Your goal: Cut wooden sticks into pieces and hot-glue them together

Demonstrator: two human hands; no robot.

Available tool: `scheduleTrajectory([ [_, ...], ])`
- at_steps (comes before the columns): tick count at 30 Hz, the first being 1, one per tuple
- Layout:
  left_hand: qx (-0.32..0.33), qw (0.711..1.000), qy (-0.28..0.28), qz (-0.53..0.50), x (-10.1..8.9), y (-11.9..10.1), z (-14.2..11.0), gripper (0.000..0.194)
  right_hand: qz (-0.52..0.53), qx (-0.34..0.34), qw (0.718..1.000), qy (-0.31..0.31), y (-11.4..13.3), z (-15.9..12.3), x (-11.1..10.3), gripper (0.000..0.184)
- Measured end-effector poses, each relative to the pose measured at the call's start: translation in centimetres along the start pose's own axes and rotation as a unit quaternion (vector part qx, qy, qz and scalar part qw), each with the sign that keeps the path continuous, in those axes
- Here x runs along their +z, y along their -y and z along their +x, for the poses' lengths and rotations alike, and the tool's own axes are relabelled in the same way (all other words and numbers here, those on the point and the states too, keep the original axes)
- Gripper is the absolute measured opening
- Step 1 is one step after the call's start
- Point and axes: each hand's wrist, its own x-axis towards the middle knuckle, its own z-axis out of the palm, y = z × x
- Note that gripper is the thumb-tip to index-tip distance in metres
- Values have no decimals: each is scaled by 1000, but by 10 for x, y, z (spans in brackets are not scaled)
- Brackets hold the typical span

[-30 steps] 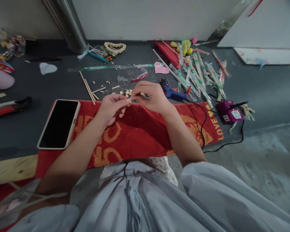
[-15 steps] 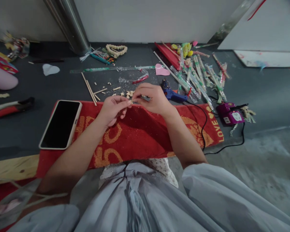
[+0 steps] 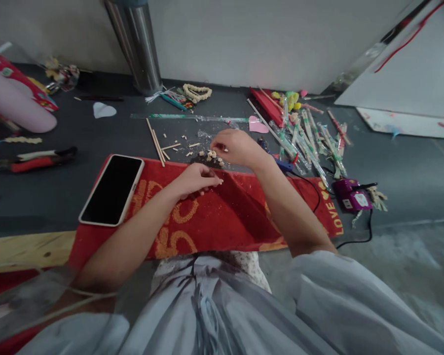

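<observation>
My left hand hovers above the red towel, thumb and fingers pinching a small pale wooden piece at their tips. Further forward is my right hand, its fingertips drawn together at a little pile of cut wooden bits. Whether those fingertips hold a bit cannot be made out. Left of the pile lie thin wooden sticks and scattered short cuttings. A blue glue gun lies partly hidden behind my right wrist.
A phone rests on the towel's left end, with red-handled pliers further left. Wrapped sticks are heaped at the right, near a purple device with a cord. Behind stand a steel tumbler and a heart-shaped frame.
My hands have come apart: the right went forward to the pile of wooden bits, while the left drew nearer over the towel, still pinching its piece. The view has shifted too.
</observation>
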Motion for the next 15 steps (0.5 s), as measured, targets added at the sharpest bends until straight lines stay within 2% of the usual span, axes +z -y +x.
scheduleTrajectory([
  [5, 20, 999, 24, 24, 0, 5, 0, 18, -63, -27, 995, 76, 2, 43, 5, 27],
  [11, 20, 999, 29, 35, -1, 1, -3, 19, -100, -30, 989, 102, 6, 84, 23, 29],
  [15, 18, 999, 33, 25, -1, 2, -2, 18, -128, 4, 987, 94, -8, 101, 22, 32],
])
